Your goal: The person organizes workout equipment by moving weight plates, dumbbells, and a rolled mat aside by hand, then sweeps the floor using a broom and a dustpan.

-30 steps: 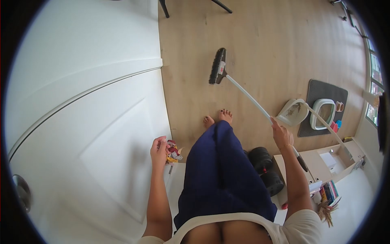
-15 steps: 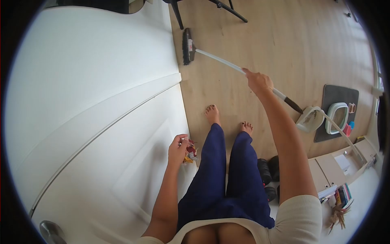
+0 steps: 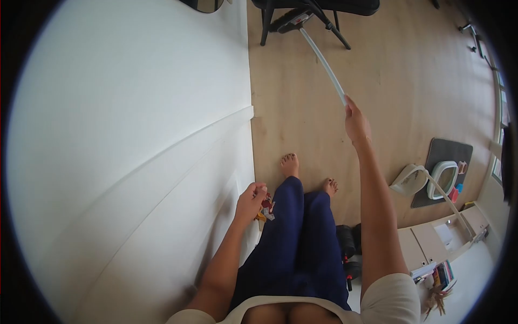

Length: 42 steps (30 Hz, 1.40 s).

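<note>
From my end, taking the feet [image 3: 290, 163] as the clock's centre, the broom [image 3: 324, 60] runs up to 12 o'clock, its dark, bristly head [image 3: 283, 21] partly hidden by the black chair [image 3: 350, 6], which the upper edge cuts off. The right hand [image 3: 357, 123], at about 1 o'clock, is wrapped round the slim, smooth white pole; I lose its near end behind hand and forearm. My view has the hands well apart. The left hand [image 3: 251, 201], at 8 o'clock, has curled fingers; crumpled red, yellow and grey bits [image 3: 267, 208] show just beside it, perhaps wrappers, and I cannot tell whether it grips them. At 3 o'clock I see a scoop-shaped white dustpan [image 3: 408, 181] beside a flat grey mat [image 3: 438, 148]. Rounded black weights [image 3: 345, 240] at 5 o'clock are partly covered.
</note>
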{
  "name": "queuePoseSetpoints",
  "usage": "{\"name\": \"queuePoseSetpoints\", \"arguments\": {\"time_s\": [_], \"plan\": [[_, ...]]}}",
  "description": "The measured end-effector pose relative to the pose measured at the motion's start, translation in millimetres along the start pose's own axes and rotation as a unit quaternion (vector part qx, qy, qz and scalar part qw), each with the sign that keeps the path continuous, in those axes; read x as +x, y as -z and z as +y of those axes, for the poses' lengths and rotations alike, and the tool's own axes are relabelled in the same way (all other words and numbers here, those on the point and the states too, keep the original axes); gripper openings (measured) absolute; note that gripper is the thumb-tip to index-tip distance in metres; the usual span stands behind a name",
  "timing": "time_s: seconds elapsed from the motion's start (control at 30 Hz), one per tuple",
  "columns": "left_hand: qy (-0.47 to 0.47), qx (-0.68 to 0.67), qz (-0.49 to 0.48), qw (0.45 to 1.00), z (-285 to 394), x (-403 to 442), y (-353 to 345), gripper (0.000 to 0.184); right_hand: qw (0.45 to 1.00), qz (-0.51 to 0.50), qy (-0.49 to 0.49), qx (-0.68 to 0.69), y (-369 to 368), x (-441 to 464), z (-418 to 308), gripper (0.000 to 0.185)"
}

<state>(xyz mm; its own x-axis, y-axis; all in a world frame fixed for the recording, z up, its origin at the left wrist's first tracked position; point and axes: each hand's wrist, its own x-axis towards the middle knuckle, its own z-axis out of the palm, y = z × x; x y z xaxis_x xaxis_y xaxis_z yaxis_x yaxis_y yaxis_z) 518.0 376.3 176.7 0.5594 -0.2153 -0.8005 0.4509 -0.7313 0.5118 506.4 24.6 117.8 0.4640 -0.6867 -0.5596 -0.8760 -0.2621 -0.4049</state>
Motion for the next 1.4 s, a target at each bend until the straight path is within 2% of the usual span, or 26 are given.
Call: {"name": "queuePoseSetpoints", "arguments": {"time_s": [0.1, 0.2, 0.3, 0.37, 0.4, 0.53, 0.6, 0.7, 0.77, 0.87, 0.93, 1.03, 1.1, 1.13, 1.23, 1.3, 1.37, 1.4], "plan": [[0.039, -0.025, -0.010, 0.999, 9.3, -5.1, 0.5, 0.029, 0.996, 0.013, 0.046, 0.071, -26.8, 84.3, -63.5, 0.036], [0.023, -0.025, 0.015, 0.999, 5.0, -8.9, 0.9, 0.030, 0.993, -0.017, 0.054, 0.099, -30.8, 133.6, -127.1, 0.037], [0.027, -0.039, 0.025, 0.999, -13.4, 5.4, 2.4, 0.030, 0.997, 0.007, 0.075, 0.025, -50.2, 139.8, -153.2, 0.036], [0.036, -0.046, 0.022, 0.998, -29.0, 3.6, 1.8, 0.030, 0.995, 0.001, 0.093, -0.031, -60.1, 130.0, -136.1, 0.037], [0.031, -0.046, 0.031, 0.998, -27.1, -3.8, 1.7, 0.030, 0.990, 0.019, 0.122, -0.074, -39.1, 114.7, -132.2, 0.038], [0.036, -0.059, 0.019, 0.997, -26.7, 5.5, 1.9, 0.029, 0.981, -0.010, 0.111, -0.156, -25.4, 90.2, -88.8, 0.043], [0.030, -0.059, 0.022, 0.998, -30.0, 9.3, -0.9, 0.029, 0.946, -0.007, 0.111, -0.304, -10.4, 77.9, -75.2, 0.048], [0.037, -0.085, 0.019, 0.996, -37.6, 8.7, 0.8, 0.028, 0.925, 0.011, 0.104, -0.366, 5.8, 67.9, -39.8, 0.050], [0.011, -0.087, 0.011, 0.996, -39.3, 13.2, -2.1, 0.028, 0.922, -0.001, 0.089, -0.376, 15.8, 47.2, -15.7, 0.049], [0.033, -0.078, -0.004, 0.996, -40.0, 14.6, -0.6, 0.027, 0.931, -0.043, 0.057, -0.359, 19.4, -7.7, 39.6, 0.048], [0.043, -0.076, -0.001, 0.996, -36.5, 14.3, -1.1, 0.027, 0.935, -0.050, 0.073, -0.344, 16.9, -48.5, 91.4, 0.046], [0.052, -0.071, -0.003, 0.996, -40.2, 17.5, -2.9, 0.026, 0.950, -0.082, 0.026, -0.302, 33.7, -87.4, 88.9, 0.044], [0.053, -0.072, -0.012, 0.996, -49.3, 17.9, -2.1, 0.026, 0.958, -0.076, 0.041, -0.274, 25.8, -86.6, 70.1, 0.042], [0.050, -0.067, -0.012, 0.996, -50.7, 18.8, -1.9, 0.026, 0.966, -0.065, 0.062, -0.243, 18.9, -78.7, 56.7, 0.041], [0.056, -0.039, -0.010, 0.998, -42.6, 18.7, -2.1, 0.025, 0.974, -0.068, 0.029, -0.214, -25.8, -17.0, 4.5, 0.038], [0.062, -0.042, -0.012, 0.997, -47.5, 21.4, -2.9, 0.025, 0.977, -0.069, -0.003, -0.202, -56.8, 0.4, 8.4, 0.038], [0.053, -0.024, -0.021, 0.998, -49.8, 23.4, -0.9, 0.026, 0.976, -0.086, 0.030, -0.200, -68.9, -7.7, 16.9, 0.039], [0.044, -0.016, -0.022, 0.999, -47.5, 21.9, -1.1, 0.027, 0.974, -0.098, 0.015, -0.203, -67.1, -25.2, 34.6, 0.041]]}}
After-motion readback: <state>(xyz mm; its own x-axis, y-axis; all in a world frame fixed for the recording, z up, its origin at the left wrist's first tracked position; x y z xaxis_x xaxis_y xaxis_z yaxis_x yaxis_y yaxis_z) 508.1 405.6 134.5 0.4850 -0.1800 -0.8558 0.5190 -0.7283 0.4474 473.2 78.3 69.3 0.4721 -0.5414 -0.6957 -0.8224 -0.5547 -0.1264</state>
